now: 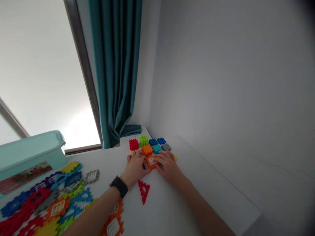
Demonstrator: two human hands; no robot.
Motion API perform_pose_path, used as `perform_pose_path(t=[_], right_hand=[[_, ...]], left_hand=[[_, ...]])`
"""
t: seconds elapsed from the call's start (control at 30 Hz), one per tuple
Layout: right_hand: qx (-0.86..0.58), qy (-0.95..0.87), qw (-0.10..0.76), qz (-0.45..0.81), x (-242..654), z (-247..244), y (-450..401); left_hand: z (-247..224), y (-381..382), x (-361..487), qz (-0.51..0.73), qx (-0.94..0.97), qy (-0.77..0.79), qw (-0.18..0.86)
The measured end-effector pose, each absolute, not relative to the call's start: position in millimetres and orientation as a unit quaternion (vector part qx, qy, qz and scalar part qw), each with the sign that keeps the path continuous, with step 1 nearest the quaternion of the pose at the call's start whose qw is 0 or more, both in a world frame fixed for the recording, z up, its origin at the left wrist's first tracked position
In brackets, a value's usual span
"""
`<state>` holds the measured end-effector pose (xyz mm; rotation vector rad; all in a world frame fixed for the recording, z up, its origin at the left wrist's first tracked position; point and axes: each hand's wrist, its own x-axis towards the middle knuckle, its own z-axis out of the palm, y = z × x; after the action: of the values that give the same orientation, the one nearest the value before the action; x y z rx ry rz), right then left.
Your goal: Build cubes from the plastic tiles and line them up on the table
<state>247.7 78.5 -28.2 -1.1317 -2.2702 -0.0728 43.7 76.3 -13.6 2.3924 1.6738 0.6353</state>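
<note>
An orange waffle block [152, 161] with a small printed label is gripped on the white surface [216, 196] between the left hand [135, 168] and the right hand [168, 166]. The fingers [165, 158] of both hands are curled closed around it, and a black wristwatch [119, 186] is worn on the left wrist.

A tight cluster of small cubes stands at 12 o'clock from the hands, among them a red cube [134, 144], a lime-green cube [143, 141], an orange cube [147, 150] and a teal cube [157, 148]. The cubes could be knocked out of place if a knuckle slips, since the hands are almost touching them. The block could also skid on the smooth surface if it is pressed unevenly.

A red triangular piece [143, 191] lies at 6 o'clock, just below the left wrist, where it could be caught by a sliding forearm. Loose flat waffle pieces [57, 207] are heaped at 8 o'clock beneath the left forearm and could be dragged out of place. A pale-teal plastic storage box [31, 154] sits at 9 o'clock. Room on the right is limited by a white wall [221, 82] at 3 o'clock, and a teal curtain [115, 65] hangs at 11 o'clock.
</note>
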Motion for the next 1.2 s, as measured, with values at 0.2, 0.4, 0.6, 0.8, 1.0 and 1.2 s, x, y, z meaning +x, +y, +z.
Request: perform_pose_path(t=[0.2,0.4,0.6,0.8,1.0,1.2], right_hand=[[-0.420,-0.857,0.298,-0.027,248,-30,80],[-0.430,-0.851,0.300,-0.031,247,-30,78],[-0.431,-0.846,0.311,-0.042,247,-24,70],[-0.411,-0.861,0.294,-0.061,239,-15,60],[-0.387,-0.874,0.287,-0.057,225,-9,54],[-0.364,-0.884,0.290,-0.048,201,-7,47]], left_hand=[[-14,77,44,0.212,0.800,0.557,0.076],[-12,76,44,0.209,0.799,0.560,0.070],[-10,75,39,0.220,0.801,0.554,0.061],[-2,69,29,0.221,0.808,0.544,0.042],[8,52,5,0.217,0.801,0.557,0.029],[14,30,-40,0.220,0.792,0.570,0.003]])
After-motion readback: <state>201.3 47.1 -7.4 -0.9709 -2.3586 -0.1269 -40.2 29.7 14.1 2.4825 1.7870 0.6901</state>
